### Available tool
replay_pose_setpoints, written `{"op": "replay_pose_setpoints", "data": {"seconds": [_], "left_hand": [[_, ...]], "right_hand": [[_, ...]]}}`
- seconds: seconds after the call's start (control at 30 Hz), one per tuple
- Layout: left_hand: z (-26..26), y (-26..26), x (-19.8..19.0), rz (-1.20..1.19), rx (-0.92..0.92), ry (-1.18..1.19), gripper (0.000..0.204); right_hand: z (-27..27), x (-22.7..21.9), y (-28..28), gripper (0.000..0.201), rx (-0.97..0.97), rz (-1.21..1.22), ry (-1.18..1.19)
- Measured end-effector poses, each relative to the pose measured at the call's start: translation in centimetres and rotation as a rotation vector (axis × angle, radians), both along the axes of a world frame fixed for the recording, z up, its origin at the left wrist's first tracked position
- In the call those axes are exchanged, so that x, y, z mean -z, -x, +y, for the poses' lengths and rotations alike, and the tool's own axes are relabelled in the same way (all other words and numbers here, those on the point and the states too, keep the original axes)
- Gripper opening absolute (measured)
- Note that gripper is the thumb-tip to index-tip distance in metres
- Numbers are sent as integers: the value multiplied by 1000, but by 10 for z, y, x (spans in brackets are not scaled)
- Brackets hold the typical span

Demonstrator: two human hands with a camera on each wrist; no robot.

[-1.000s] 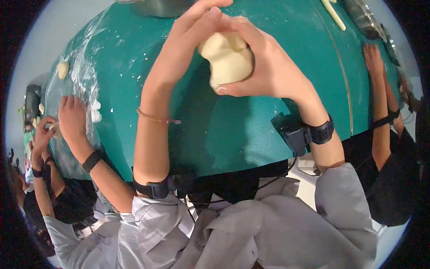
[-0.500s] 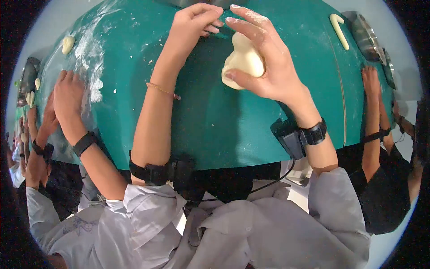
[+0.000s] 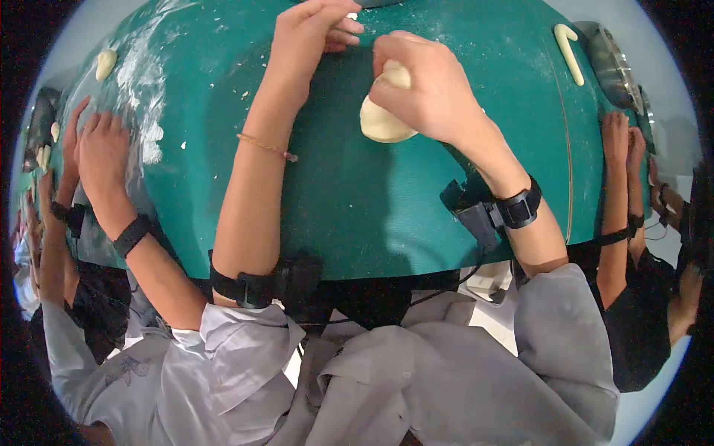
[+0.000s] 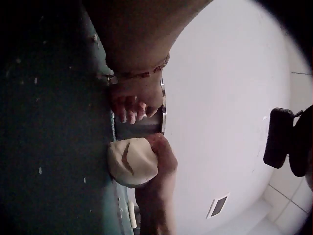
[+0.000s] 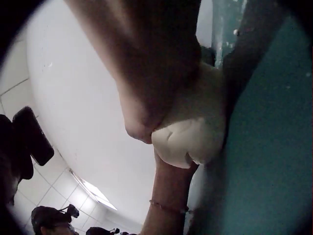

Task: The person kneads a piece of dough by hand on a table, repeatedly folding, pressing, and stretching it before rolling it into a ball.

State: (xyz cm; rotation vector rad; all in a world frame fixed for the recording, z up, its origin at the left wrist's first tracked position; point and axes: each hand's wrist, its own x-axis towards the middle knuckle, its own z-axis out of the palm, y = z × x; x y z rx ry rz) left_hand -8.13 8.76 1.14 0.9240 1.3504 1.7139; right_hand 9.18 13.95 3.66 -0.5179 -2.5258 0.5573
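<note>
A pale lump of dough (image 3: pixel 387 119) rests on the green table (image 3: pixel 335 223), with the right hand (image 3: pixel 431 89) curled over it, fingers bent round its top. In the left wrist view a dark crease runs across the dough (image 4: pixel 133 164). The right wrist view shows the dough (image 5: pixel 190 132) under the right hand (image 5: pixel 146 107), with folds on its surface. Up and to the left of the dough, apart from it, the left hand (image 3: pixel 316 30) hovers with loosely bent fingers; a small white bit shows at its fingertips.
A metal bowl (image 3: pixel 383 2) stands at the far edge. At the right lie a bent dough strip (image 3: pixel 569 56) and a metal dish (image 3: pixel 613 70). A small dough piece (image 3: pixel 105 65) and scattered flour (image 3: pixel 152 82) are at the left. Other people's hands (image 3: pixel 104 152) are on both sides.
The left hand has come away from the dough to the left. The dough went from being held up between both hands to the table, and the right hand's fingers, earlier spread, have curled over it.
</note>
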Motion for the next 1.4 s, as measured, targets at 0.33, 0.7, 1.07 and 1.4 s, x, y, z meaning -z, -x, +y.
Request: {"op": "replay_pose_setpoints", "data": {"seconds": [0.33, 0.7, 1.07, 1.4], "left_hand": [[4, -12, 11, 86, 132, -11, 23], [12, -5, 12, -190, 83, -87, 22], [12, -3, 0, -270, 162, -166, 18], [0, -35, -24, 336, 73, -210, 20]], "right_hand": [[-11, 26, -15, 31, -16, 236, -92], [-13, 16, -13, 55, -1, 128, -226], [-15, 17, -8, 63, 35, -2, -218], [31, 25, -22, 41, -120, 904, 1148]]}}
